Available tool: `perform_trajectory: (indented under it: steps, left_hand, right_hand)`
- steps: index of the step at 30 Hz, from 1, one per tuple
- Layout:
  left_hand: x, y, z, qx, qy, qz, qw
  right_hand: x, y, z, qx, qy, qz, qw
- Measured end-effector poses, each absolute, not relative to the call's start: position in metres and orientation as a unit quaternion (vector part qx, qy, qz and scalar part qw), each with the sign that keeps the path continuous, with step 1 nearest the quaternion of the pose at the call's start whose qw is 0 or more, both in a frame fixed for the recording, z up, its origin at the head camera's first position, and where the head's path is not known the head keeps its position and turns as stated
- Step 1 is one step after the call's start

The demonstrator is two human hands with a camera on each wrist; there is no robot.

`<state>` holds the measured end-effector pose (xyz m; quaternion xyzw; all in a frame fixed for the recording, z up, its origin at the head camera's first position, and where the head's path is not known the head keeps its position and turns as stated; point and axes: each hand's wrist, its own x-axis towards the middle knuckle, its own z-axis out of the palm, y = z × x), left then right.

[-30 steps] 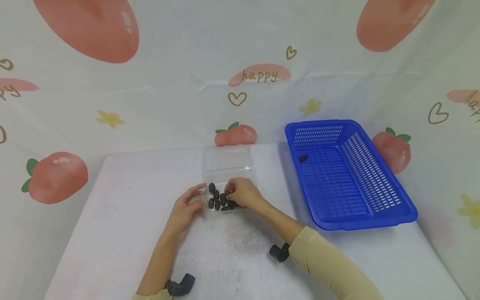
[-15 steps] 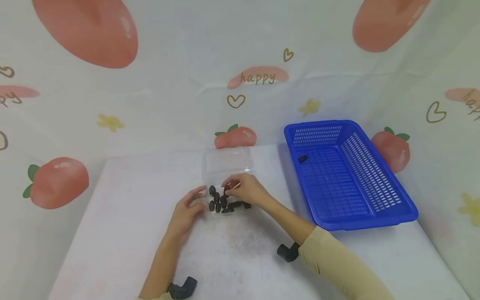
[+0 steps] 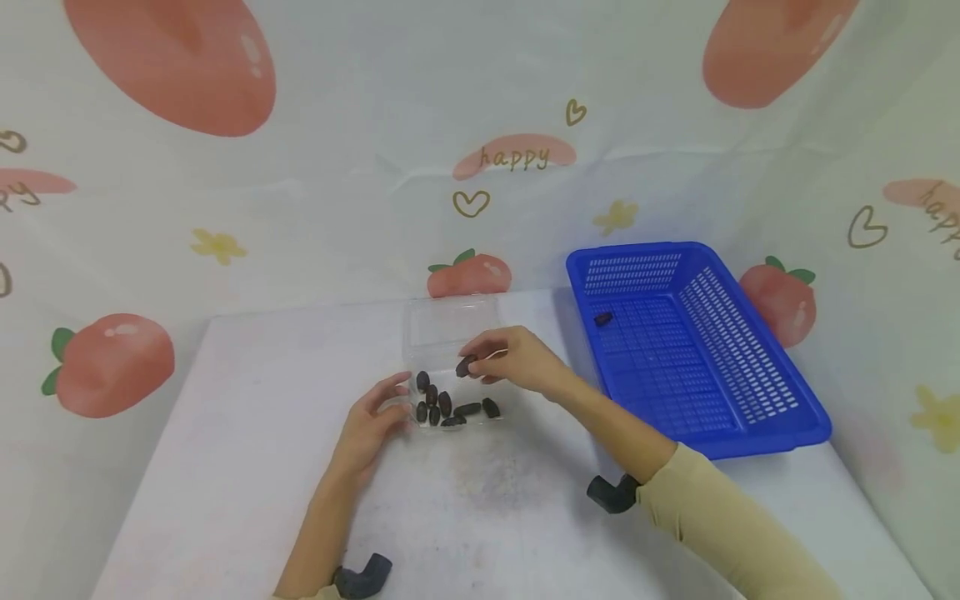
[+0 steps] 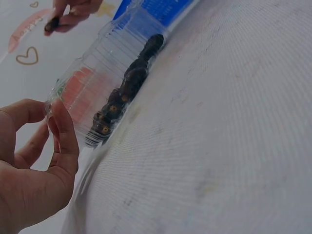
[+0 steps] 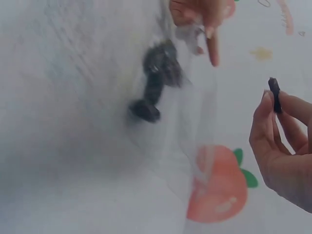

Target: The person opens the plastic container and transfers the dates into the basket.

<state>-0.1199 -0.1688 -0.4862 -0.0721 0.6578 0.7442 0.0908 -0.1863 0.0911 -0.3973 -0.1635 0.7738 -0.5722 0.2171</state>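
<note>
In the head view my right hand (image 3: 517, 358) pinches a dark, oval, date-like fruit (image 3: 465, 366) between thumb and fingers, raised over a clear plastic clamshell box (image 3: 480, 390). The right wrist view shows that fruit (image 5: 275, 94) at the fingertips. My left hand (image 3: 369, 425) holds the box's left side; in the left wrist view its thumb and finger pinch the clear rim. Several more dark fruits (image 3: 446, 405) lie in the box, crowded to the left and along the front. Orange-brown spots mark some of their ends (image 4: 105, 129).
Beyond the box's base its open lid (image 3: 453, 325) lies back toward the patterned cloth. A blue slotted basket (image 3: 600, 367) stands to the right, with one small dark fruit (image 3: 603, 318) at its far left. White cloth (image 3: 247, 417) covers the table.
My right hand has pinched a fruit and lifted it out of the box, moving slightly up and right. More fruits at the box's right front now show. The left hand has stayed in place.
</note>
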Motion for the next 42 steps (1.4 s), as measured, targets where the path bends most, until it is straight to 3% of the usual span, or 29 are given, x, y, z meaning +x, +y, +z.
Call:
perform_trajectory:
  steps: [17,42]
  left_hand:
    - [-0.120,-0.168,-0.486,-0.076,0.665,0.736,0.096]
    - [-0.117,-0.166,-0.488,-0.085,0.656,0.744,0.093]
  right_hand:
    - [-0.209,0.143,-0.356,-0.158,0.783,-0.563,0.212]
    - [-0.249,0.227,-0.358,-0.054,0.799,-0.574,0.172]
